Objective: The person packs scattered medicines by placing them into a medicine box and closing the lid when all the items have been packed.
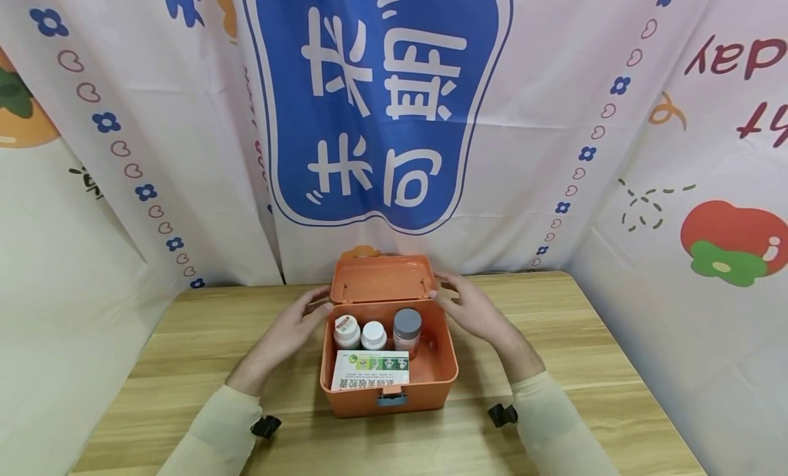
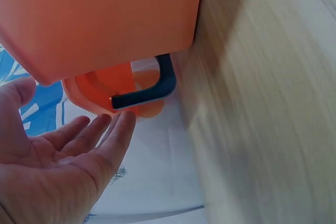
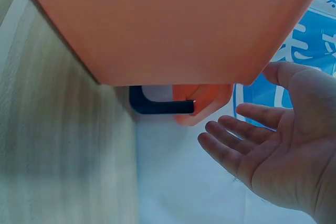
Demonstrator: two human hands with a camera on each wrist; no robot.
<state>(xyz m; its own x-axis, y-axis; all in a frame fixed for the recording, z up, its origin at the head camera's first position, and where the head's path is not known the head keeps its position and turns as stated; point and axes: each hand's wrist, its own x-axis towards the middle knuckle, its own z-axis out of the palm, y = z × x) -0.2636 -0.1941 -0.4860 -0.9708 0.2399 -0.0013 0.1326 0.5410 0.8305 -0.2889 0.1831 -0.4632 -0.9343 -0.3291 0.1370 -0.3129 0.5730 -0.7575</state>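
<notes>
An orange medicine box [image 1: 425, 398] stands on the table with its lid [image 1: 384, 279] swung up and back. Inside are a white bottle [image 1: 347, 336], a smaller white bottle [image 1: 373, 338], a grey-capped bottle [image 1: 407, 325] and a white-and-green medicine carton [image 1: 371, 371] tilted at the front. My left hand [image 1: 303, 323] is at the box's rear left corner, thumb by the rim, fingers loosely extended behind. My right hand [image 1: 473, 310] mirrors it at the rear right corner. A dark handle [image 2: 144, 95] hangs from the lid behind the box, near the left fingers.
The wooden table [image 1: 542, 312] extends to both sides of the box. A printed cloth [image 1: 523, 182] hangs right behind the table, with more cloth at left and right. A grey latch [image 1: 392, 399] is on the box's front.
</notes>
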